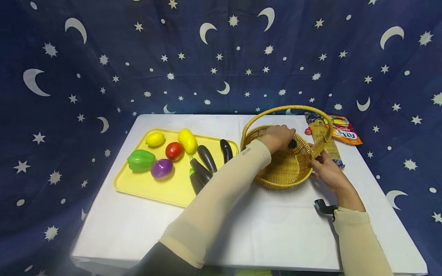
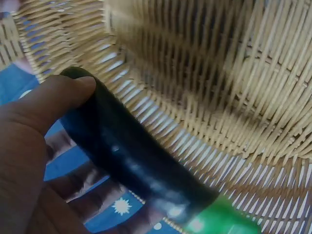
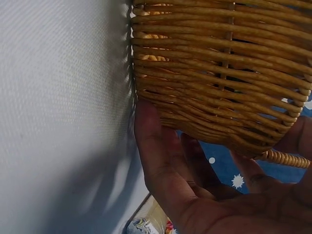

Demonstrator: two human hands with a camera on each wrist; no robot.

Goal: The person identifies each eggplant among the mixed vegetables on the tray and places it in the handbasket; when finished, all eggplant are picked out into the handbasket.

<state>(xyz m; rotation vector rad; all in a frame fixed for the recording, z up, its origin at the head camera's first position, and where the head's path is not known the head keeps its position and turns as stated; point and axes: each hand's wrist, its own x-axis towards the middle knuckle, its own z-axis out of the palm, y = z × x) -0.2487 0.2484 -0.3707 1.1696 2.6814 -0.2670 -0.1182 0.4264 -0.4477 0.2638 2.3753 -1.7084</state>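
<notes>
A dark eggplant with a green cap [image 2: 141,151] is in my left hand [image 1: 277,138], thumb pressed near one end and fingers along its far side. That hand is inside the handled wicker basket [image 1: 279,174], and in the head view only the eggplant's dark end shows past it. In the left wrist view the eggplant lies close along the woven wall. My right hand [image 1: 329,172] holds the basket's right side, with fingers against the outer wall and the thumb up at the rim near the handle base [image 1: 319,147].
Left of the basket, a yellow tray [image 1: 148,189] bears several eggplants [image 1: 206,156], a lemon [image 1: 155,139], a yellow mango-like fruit [image 1: 187,140], a tomato [image 1: 174,151], a green pepper [image 1: 141,160] and a purple round vegetable [image 1: 162,169]. Snack packets [image 1: 345,132] lie behind the basket's right side.
</notes>
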